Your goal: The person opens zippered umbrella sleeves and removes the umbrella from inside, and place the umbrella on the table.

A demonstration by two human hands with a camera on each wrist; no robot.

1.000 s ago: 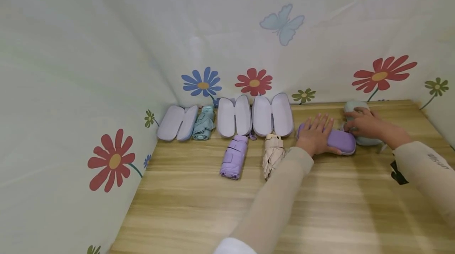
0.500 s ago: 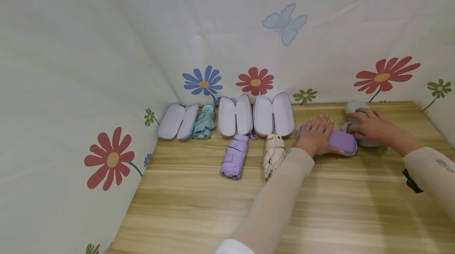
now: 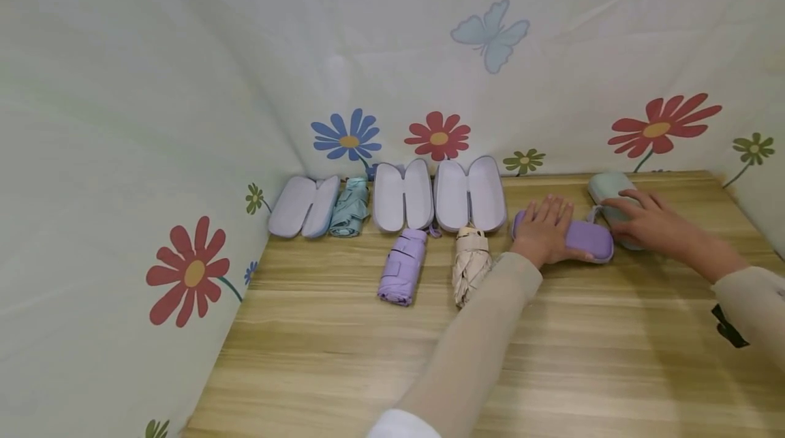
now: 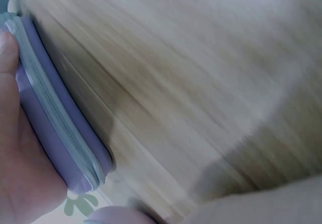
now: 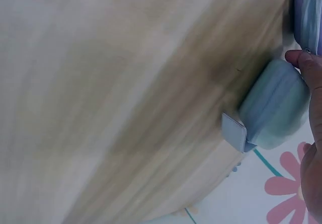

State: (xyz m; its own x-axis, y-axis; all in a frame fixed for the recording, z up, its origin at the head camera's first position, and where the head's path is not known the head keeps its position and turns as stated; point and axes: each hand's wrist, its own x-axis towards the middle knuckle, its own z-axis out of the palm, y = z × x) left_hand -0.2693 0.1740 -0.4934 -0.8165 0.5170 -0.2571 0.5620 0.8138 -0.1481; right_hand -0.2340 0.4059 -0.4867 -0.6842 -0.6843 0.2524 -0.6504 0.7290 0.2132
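Observation:
A purple zippered hard case (image 3: 587, 238), closed, lies on the table with my left hand (image 3: 544, 233) spread flat on its top, fingers straight. In the left wrist view the pale zipper (image 4: 55, 116) runs along the purple case's side. My right hand (image 3: 653, 225) is at the case's right end, over a pale green hard case (image 3: 607, 186). In the right wrist view its thumb and finger pinch at the purple case's small zipper pull (image 5: 308, 51), mostly hidden by the fingertips. A pale strap (image 3: 593, 213) shows between the two cases.
Three cases (image 3: 294, 206), (image 3: 403, 196), (image 3: 469, 193) stand open along the back wall. A teal folded umbrella (image 3: 351, 208) lies between two of them. In front lie a purple folded umbrella (image 3: 403, 268) and a beige one (image 3: 472, 264). A flowered curtain borders the table (image 3: 343, 342).
My right hand has shifted a little right and toward me around the purple case's end, uncovering more of the green case. The left hand stays pressed on the purple case.

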